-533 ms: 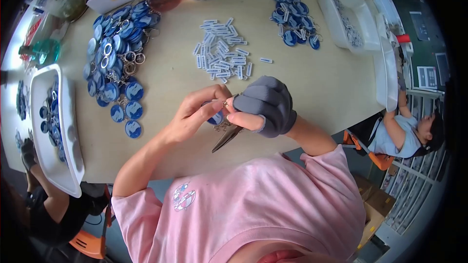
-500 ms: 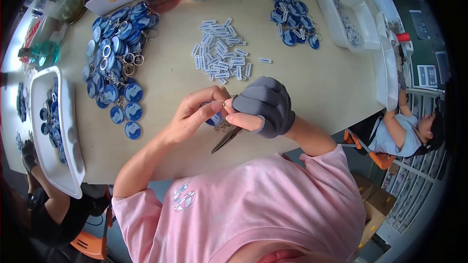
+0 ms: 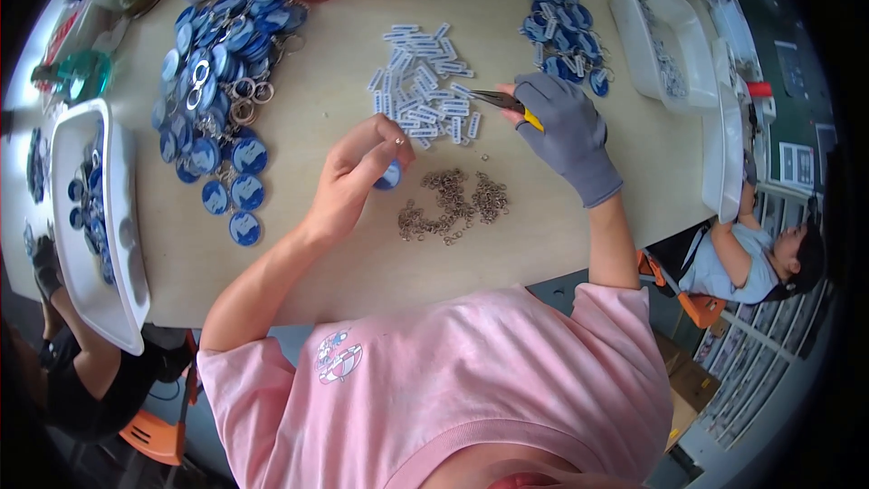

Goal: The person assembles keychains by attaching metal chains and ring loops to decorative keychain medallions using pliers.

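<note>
My bare left hand (image 3: 348,172) is closed in a pinch, with a blue round keychain (image 3: 388,176) hanging below the fingers and a small metal ring showing at the fingertips. My gloved right hand (image 3: 570,140) grips long-nose pliers (image 3: 494,99) with yellow on the handle. Their tip reaches one of the small white tags (image 3: 461,91) at the right edge of the tag pile (image 3: 418,77); whether the jaws grip it I cannot tell. Between my hands, nearer to me, lies a loose heap of small metal rings (image 3: 453,208).
A big heap of blue round keychains (image 3: 222,81) covers the left, with a white tray (image 3: 134,254) beyond it. Tagged keychains (image 3: 561,23) lie far right, beside another white tray (image 3: 683,95). Jars stand at the back. One person sits at each side.
My right hand has moved away from the left, up and right, swinging the pliers toward the tags. The metal ring heap is now uncovered. My left hand still holds the keychain.
</note>
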### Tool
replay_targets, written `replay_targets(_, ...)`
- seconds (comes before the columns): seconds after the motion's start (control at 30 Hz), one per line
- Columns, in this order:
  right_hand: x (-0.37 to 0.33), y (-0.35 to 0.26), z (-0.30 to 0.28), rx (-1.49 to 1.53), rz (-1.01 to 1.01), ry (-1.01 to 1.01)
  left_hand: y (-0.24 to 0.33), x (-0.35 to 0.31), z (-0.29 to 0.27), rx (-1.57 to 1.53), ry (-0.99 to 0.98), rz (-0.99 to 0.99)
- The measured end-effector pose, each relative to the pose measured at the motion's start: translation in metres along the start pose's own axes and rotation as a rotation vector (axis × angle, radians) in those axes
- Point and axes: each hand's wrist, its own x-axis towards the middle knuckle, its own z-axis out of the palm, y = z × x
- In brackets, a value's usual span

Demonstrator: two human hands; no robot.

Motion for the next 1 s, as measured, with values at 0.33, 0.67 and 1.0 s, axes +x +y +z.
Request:
replay_targets(0.33,-0.007,-0.012,0.009,-0.045,0.131,-0.023,0.008,-0.003,0.001,0.116,0.027,0.020)
replay_targets(0.67,0.011,-0.071,-0.003,1.094,0.409,0.049,0.010,-0.005,0.002,0.174,0.039,0.042)
replay_targets(1.0,0.026,-0.114,0.020,1.176,0.541,0.243,0.013,-0.005,0.003,0.176,0.059,-0.001)
